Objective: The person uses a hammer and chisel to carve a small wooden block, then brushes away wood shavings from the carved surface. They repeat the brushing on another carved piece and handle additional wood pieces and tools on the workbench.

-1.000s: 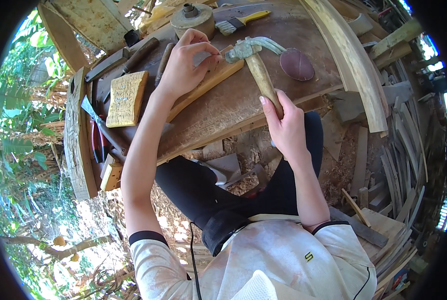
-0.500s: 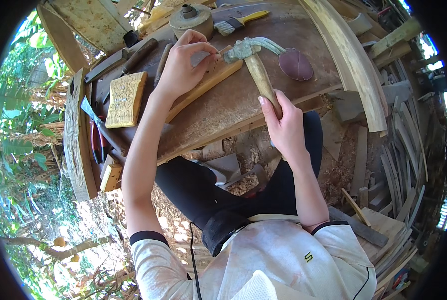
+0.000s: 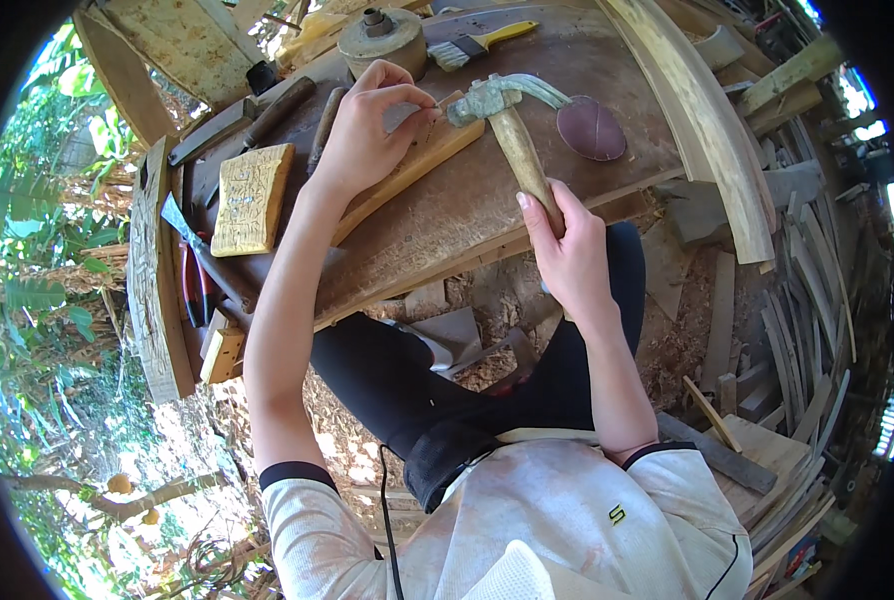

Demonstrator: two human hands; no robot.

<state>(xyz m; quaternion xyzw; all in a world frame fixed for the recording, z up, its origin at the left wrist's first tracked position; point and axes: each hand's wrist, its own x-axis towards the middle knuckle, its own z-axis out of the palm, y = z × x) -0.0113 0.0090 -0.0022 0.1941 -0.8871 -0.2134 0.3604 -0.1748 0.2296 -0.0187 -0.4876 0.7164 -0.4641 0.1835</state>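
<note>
On the workbench [image 3: 417, 245], the brush [image 3: 480, 46] lies behind the hammer [image 3: 517, 150].

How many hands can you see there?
2. The left hand is at the wooden bar, close to the head of the claw hammer; the right hand grips the hammer's handle. I see no others.
</note>
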